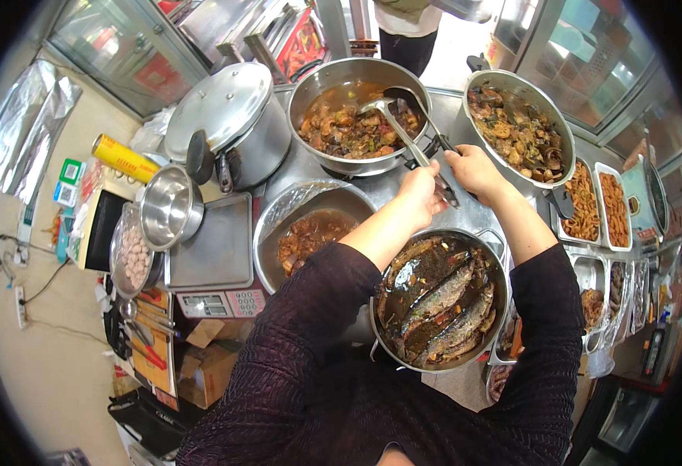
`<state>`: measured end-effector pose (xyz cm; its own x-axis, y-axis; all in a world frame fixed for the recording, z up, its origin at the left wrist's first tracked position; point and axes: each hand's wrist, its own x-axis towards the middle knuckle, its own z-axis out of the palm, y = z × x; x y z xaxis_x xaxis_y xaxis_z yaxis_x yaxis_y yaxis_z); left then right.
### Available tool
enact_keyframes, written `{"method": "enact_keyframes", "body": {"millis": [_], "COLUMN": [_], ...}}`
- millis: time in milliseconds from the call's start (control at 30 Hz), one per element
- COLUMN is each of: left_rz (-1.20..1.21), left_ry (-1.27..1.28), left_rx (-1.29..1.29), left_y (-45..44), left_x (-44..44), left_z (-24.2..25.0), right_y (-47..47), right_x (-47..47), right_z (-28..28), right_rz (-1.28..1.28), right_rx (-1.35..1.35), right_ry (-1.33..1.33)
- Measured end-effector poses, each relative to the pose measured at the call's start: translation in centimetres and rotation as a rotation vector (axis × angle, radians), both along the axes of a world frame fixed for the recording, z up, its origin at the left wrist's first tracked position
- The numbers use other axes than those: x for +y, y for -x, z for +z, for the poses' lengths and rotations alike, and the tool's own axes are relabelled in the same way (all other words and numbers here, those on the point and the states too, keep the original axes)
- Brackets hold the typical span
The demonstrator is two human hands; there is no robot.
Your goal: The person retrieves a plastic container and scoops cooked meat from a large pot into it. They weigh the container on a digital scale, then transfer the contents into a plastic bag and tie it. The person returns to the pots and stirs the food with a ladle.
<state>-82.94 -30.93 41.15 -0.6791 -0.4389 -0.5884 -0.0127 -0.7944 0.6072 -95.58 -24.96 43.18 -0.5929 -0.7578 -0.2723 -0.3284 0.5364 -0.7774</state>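
Note:
My left hand is closed around the handle of a metal serving spoon, whose bowl rests over stewed meat in a wide steel pot. My right hand grips the dark handle of a ladle; its head lies in the same pot, at the right side. Nearer to me stands a round pan with whole cooked fish in dark sauce. Left of it, a steel bowl partly lined with clear film holds more stew. A deep pot of stewed pieces is right of my right hand.
A lidded pressure cooker, a small steel bowl and a weighing scale stand on the left. White trays of food line the right. Glass doors edge the far side, where a person stands beyond the table.

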Motion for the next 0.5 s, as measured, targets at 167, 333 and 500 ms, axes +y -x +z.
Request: {"method": "enact_keyframes", "body": {"millis": [167,333,500], "left_rz": [0.192,0.142,0.135], "left_ry": [0.213,0.467,0.577], "left_rx": [-0.139,-0.136,-0.154], "left_y": [-3.9,-13.2,-20.1], "left_x": [-1.1,-1.4,-3.0], "left_z": [1.2,3.9,5.2], "right_y": [0.5,0.4,-1.2], "right_x": [1.3,3.6,5.1], "right_z": [-1.0,0.8,2.6], "right_rz": [-0.032,0.027,0.134], "right_rx": [-0.095,-0.153,-0.004], "right_ry": [0.091,0.121,0.107]}}
